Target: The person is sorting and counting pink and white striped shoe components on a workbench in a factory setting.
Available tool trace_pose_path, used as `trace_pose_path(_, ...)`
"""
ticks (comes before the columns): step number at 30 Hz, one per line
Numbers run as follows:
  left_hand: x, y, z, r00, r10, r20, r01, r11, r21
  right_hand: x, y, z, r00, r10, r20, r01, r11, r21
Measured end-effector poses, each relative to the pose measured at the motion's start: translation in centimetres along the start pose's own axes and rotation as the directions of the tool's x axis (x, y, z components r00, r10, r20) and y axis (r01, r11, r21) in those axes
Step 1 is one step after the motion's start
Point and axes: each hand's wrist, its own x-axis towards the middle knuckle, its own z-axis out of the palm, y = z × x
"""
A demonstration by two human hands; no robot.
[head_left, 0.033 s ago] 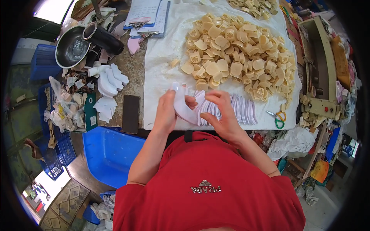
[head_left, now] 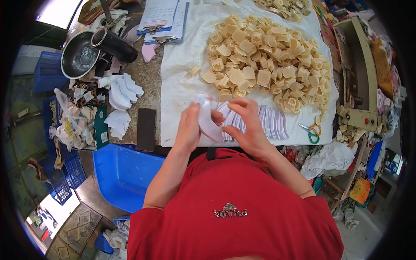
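Note:
My left hand (head_left: 189, 125) is closed on a curved, pale white strip-like piece (head_left: 209, 119), held upright just above the near edge of the cloth. To its right my right hand (head_left: 248, 123) has its thumb and forefinger apart, the thumb close to the held piece's edge; I see nothing between these fingers. Beneath and behind the right hand runs a row of similar thin white curved pieces (head_left: 275, 123) standing on edge. The hand hides part of that row. Beyond it lies a large heap of cream-coloured moulded heel-shaped pieces (head_left: 264, 76).
Green-and-orange-handled scissors (head_left: 313, 133) lie right of the row. A dark phone (head_left: 146, 129), more white curved pieces (head_left: 123, 93), clipboards (head_left: 161, 17) and a metal bowl (head_left: 80, 54) are to the left. A blue tub (head_left: 123, 173) stands below the table's left edge.
The held white piece has turned slightly and sits a little lower and to the right. My right thumb has moved a little left toward it.

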Motion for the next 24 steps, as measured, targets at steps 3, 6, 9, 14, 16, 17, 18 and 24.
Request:
trace_pose_path(3,-0.5,-1.3,1.2,0.999,-0.022,0.041,0.019,0.998,0.062,1.2,0.3,1.5,0.997,-0.074,0.025,0.077,0.982,-0.173)
trace_pose_path(6,0.1,-2.6,0.1,0.998,-0.057,0.033,0.059,0.997,-0.042,1.2,-0.2,1.9,0.987,-0.161,0.016,0.162,0.977,-0.14)
trace_pose_path(9,0.0,-1.6,1.5,0.992,-0.1,-0.079,0.084,0.98,-0.182,0.6,-0.3,1.5,0.968,-0.241,0.067,0.248,0.959,-0.134)
trace_pose_path(14,0.5,-0.9,1.4,0.981,-0.094,-0.17,0.039,0.953,-0.301,-1.8,-0.2,-1.1,0.963,-0.173,0.207,0.192,0.978,-0.077)
trace_pose_path(16,0.7,-0.8,1.5,0.97,-0.093,-0.226,0.013,0.943,-0.333,-4.3,1.6,-3.5,0.939,0.062,0.338,-0.031,0.995,-0.097)
trace_pose_path(17,1.1,-0.7,0.7,0.969,-0.091,-0.229,0.01,0.944,-0.33,-6.0,2.7,-4.8,0.883,0.223,0.412,-0.186,0.974,-0.128)
trace_pose_path(18,1.4,-0.9,-0.8,0.98,0.008,-0.201,-0.075,0.942,-0.327,-8.2,4.6,-5.8,0.722,0.485,0.493,-0.492,0.861,-0.127)
trace_pose_path(24,0.9,0.8,-0.7,0.993,0.114,-0.032,-0.117,0.988,-0.103,-16.6,7.1,-8.3,0.62,0.545,0.564,-0.01,0.724,-0.689)
